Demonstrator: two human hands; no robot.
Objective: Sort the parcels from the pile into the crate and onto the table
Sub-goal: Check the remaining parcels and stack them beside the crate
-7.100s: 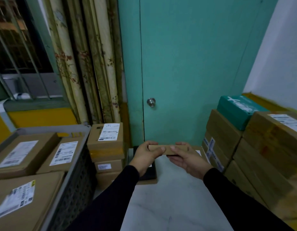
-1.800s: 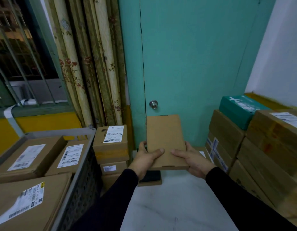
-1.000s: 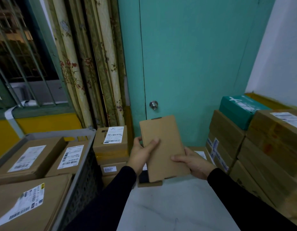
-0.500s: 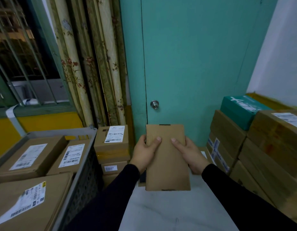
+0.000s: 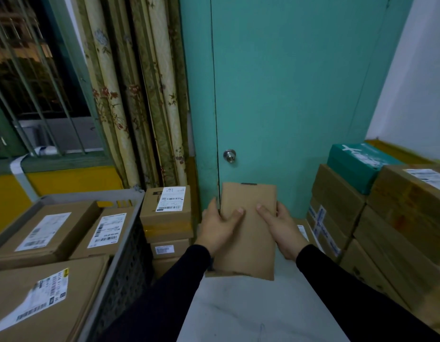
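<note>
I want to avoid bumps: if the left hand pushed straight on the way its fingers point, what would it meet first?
Probably the teal door behind the flat parcel that the left hand grips; depth is unclear.

Shipping labels on parcels: print, barcodes too small to read.

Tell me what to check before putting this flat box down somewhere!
1. Both hands hold it: left hand and right hand grip the flat cardboard parcel by its sides. Ok.
2. Shipping label readable: the face shown is plain, no label visible. Not ok.
3. Room on the white table: bare surface lies just below the parcel. Ok.
4. Room in the grey crate: labelled boxes cover what shows of it. Not ok.
5. Which place this parcel belongs in: cannot tell.
</note>
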